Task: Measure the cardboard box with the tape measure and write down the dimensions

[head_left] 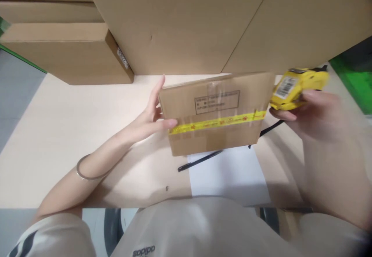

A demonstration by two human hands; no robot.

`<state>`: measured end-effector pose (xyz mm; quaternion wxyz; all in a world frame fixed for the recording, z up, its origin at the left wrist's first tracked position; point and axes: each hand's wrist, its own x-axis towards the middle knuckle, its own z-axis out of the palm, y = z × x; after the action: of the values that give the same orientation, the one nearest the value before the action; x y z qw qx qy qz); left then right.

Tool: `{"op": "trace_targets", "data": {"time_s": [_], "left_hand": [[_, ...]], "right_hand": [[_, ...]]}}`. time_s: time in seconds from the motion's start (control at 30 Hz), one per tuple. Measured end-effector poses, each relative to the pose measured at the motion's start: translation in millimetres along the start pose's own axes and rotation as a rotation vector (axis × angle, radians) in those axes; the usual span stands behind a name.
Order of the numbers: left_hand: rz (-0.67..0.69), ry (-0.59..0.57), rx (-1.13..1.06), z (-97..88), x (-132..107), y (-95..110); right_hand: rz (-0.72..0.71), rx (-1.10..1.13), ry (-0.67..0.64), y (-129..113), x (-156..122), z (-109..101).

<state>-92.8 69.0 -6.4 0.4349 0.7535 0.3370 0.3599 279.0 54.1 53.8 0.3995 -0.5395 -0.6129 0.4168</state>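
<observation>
A small cardboard box [215, 133] stands on the beige table [72, 133], sealed with clear tape and carrying a printed label. A yellow tape measure blade [217, 123] runs across its front face. My left hand [152, 119] grips the box's left edge, thumb pressing the blade's end against the cardboard. My right hand [314, 111] is closed around the yellow tape measure case [296, 88] just past the box's right edge.
Large cardboard boxes [180, 24] tower along the back of the table, and a lower one [69, 51] lies at back left. A white sheet of paper [229, 173] and a black pen [200, 161] lie in front of the small box. Green surface [353, 82] at far right.
</observation>
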Motion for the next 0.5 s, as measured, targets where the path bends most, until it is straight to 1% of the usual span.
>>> {"op": "trace_targets", "data": {"time_s": [0.07, 0.13, 0.17, 0.2, 0.23, 0.27, 0.33, 0.4, 0.47, 0.5], "left_hand": [[0.094, -0.012, 0.076, -0.2, -6, 4], [0.214, -0.025, 0.22, 2.5, -11, 4], [0.253, -0.036, 0.281, 4.5, -13, 2], [0.278, -0.04, 0.32, 6.8, -16, 0], [0.294, -0.035, 0.334, 9.1, -17, -4], [0.3, -0.024, 0.328, 11.1, -18, -7], [0.309, 0.004, 0.285, 14.3, -20, -15], [0.328, 0.003, 0.245, 16.0, -21, -22], [0.34, -0.015, 0.231, 16.2, -22, -27], [0.34, -0.02, 0.232, 16.0, -23, -29]], "right_hand": [[-0.005, 0.054, 0.091, -11, -5, -6], [-0.045, 0.061, 0.201, -21, -9, -9], [-0.087, 0.022, 0.249, -27, -11, -9], [-0.129, -0.059, 0.264, -33, -12, -7], [-0.183, -0.159, 0.251, -41, -12, -1], [-0.238, -0.262, 0.206, -50, -11, 7], [-0.32, -0.411, 0.033, -68, -6, 29], [-0.364, -0.445, -0.181, -85, 2, 57], [-0.477, -0.538, -0.376, -98, 12, 82], [-0.531, -0.601, -0.454, -102, 16, 92]]}}
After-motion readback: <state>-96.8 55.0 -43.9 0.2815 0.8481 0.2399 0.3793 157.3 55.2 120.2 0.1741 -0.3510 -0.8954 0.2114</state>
